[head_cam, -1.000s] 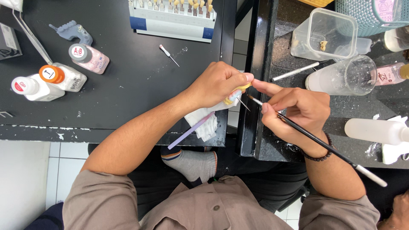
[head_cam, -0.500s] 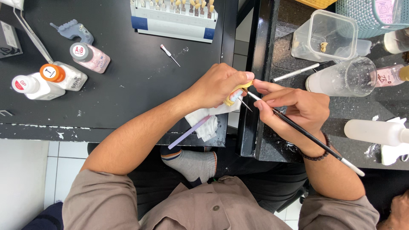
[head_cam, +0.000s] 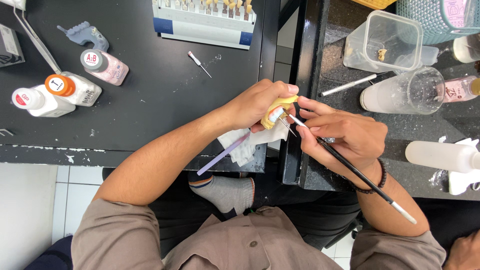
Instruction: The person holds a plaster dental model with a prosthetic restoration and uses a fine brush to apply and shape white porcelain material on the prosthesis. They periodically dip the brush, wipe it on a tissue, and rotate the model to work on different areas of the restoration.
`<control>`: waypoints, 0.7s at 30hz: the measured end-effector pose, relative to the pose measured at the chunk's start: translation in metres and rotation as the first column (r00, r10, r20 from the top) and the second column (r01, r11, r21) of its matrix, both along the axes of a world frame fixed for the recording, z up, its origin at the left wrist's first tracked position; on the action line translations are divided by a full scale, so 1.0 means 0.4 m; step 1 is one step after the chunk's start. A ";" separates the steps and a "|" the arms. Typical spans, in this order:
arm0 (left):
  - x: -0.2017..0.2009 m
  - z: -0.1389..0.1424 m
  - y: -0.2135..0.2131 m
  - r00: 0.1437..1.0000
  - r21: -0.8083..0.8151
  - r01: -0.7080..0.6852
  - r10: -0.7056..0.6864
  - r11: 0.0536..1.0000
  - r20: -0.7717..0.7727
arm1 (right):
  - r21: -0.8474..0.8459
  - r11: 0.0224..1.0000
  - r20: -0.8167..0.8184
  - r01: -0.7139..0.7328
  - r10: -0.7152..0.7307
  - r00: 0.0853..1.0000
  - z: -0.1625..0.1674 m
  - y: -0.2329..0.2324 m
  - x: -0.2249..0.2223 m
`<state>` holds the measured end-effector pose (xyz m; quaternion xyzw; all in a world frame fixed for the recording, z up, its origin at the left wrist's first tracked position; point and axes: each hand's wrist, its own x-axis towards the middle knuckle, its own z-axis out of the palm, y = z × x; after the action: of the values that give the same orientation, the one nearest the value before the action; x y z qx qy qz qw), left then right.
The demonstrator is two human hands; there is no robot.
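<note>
At frame centre, your left hand clamps the small yellow dental model; your right hand pinches a thin black-handled brush against it. Both hover unsupported between counters: a slip likely drops it floorward.

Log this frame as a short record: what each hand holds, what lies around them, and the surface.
Left hand: grips a small yellow dental model.
Right hand: holds a thin black-handled brush, tip at the model.
Under hands: white tissue, lilac stick.
Left of hands: three small white bottles, shade guide tray.
Right of hands: clear plastic cup, clear box.
Surface: black worktable.
</note>
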<state>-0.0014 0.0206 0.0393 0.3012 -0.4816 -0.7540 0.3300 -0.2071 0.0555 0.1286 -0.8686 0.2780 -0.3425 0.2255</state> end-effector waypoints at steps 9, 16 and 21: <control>-0.002 -0.002 -0.003 1.000 -0.020 -0.009 0.009 1.000 -0.011 | 0.000 1.000 0.033 -0.005 0.005 0.999 -0.002 0.001 0.002; -0.001 0.000 -0.003 1.000 -0.035 -0.014 0.013 0.999 -0.017 | -0.022 1.000 0.027 -0.001 0.002 1.000 -0.002 0.001 0.003; -0.003 -0.002 -0.004 1.000 -0.023 -0.014 0.013 1.000 -0.019 | -0.031 0.999 0.020 0.008 -0.007 1.000 -0.003 0.003 0.004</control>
<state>-0.0027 0.0190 0.0384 0.2933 -0.4852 -0.7489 0.3432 -0.2055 0.0565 0.1276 -0.8675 0.2736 -0.3564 0.2134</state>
